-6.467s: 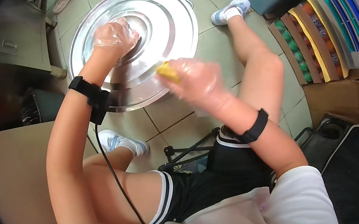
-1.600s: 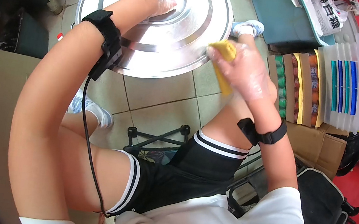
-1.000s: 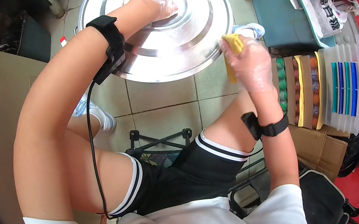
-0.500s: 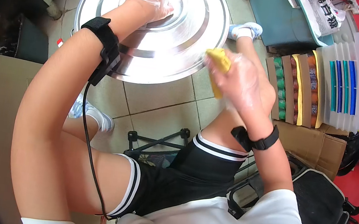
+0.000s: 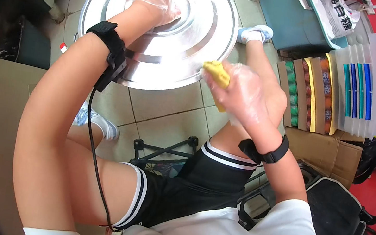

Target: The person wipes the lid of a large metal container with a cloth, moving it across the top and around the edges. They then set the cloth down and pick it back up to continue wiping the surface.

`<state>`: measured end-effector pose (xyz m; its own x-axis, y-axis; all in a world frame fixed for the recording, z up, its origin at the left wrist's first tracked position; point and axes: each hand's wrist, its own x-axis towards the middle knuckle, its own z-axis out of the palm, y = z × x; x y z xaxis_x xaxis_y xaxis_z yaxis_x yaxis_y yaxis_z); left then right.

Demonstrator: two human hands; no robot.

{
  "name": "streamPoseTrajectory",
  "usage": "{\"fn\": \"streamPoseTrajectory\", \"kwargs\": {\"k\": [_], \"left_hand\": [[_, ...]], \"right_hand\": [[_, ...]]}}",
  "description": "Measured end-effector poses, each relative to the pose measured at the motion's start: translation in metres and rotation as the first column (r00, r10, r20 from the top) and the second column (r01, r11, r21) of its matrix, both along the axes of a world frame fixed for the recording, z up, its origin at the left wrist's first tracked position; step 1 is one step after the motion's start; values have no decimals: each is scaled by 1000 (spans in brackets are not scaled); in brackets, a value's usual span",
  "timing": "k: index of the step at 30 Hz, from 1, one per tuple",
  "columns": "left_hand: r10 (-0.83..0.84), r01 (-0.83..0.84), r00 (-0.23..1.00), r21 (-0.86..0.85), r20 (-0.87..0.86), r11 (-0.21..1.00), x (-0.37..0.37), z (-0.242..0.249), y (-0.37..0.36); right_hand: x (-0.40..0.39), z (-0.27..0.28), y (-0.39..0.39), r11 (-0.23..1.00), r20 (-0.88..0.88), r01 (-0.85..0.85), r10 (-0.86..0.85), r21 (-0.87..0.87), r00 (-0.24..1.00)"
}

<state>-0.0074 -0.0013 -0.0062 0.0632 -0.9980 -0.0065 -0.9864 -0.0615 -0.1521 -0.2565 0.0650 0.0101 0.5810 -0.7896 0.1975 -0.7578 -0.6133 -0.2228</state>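
Now left hand [image 5: 155, 2] curls on lid [image 5: 188, 37], grip hidden; right hand [image 5: 245, 91] pinches yellow cloth [image 5: 218, 73] by rim [image 5: 173, 87], floor tiles [image 5: 170, 107] below.

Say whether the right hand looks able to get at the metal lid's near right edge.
Probably yes: the right hand, holding the yellow cloth, is close to that side of the metal lid, and nothing visible blocks the way; the left hand is near the lid's middle, away from there.

Storeroom-like place, boxed goods [image 5: 307, 94]
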Motion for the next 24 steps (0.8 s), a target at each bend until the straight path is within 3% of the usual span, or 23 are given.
{"fn": "streamPoseTrajectory", "kwargs": {"k": [4, 6, 7, 10, 12, 14, 16, 19, 24], "left_hand": [[-21, 19, 999, -53, -32, 998, 4, -2, 1], [-9, 9, 1000, -19, -22, 1000, 1, 0, 2], [5, -5, 1000, 14, -14, 1000, 0, 3, 2], [15, -16, 1000, 7, 17, 1000, 0, 0, 1], [2, -3, 1000, 14, 19, 1000, 2, -1, 0], [-14, 14, 1000, 19, 20, 1000, 1, 0, 0], [18, -21, 999, 61, 39, 998, -1, 2, 1], [14, -16, 999, 74, 34, 997, 2, 1, -3], [-11, 8, 999, 92, 34, 996, 2, 8, 1]], "right_hand": [[4, 14, -9, 995, -66, 6, 0, 98, 998], [4, 19, -22, 971, -81, 189, -178, 147, 981], [4, 15, -28, 966, -79, 240, -233, 92, 969], [9, 10, -19, 975, -75, 221, -222, -20, 972], [9, 10, -7, 978, -106, 208, -208, -11, 972], [6, 9, 3, 998, -36, 29, -27, 56, 999], [2, 8, 3, 995, -3, -4, 4, 95, 1000], [-2, 8, -21, 992, -56, 37, -30, 123, 998], [4, 18, -81, 948, -197, 286, -257, 138, 946]]}}
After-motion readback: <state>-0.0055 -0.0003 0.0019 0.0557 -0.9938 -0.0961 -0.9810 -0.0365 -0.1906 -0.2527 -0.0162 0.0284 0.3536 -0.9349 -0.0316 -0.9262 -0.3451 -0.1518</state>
